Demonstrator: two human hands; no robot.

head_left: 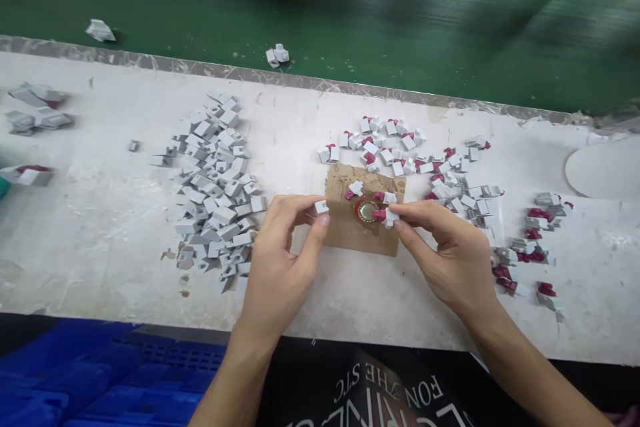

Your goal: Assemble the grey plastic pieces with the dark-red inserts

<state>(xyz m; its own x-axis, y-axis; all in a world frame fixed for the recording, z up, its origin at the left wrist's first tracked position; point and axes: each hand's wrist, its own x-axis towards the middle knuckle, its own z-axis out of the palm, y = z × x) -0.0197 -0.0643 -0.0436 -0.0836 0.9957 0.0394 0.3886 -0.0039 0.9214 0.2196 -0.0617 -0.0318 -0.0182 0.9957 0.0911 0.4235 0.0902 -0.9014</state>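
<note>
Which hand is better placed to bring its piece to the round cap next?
Probably the right hand: its white and dark red plastic piece reaches the edge of the round cap. The left hand holds its light grey plastic piece farther off, near an edge of the cardboard.

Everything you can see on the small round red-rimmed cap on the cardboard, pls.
Small round red-rimmed cap: shallow, looks like an upturned metal bottle cap with a crimped edge and shiny greenish-grey inside. Lies open side up on the brown cardboard sheet, with dark, wet-looking stains around it. The maroon end of the white-and-maroon plastic piece in the right hand is at its right edge; contact unclear. Can't tell whether it holds liquid.
</note>
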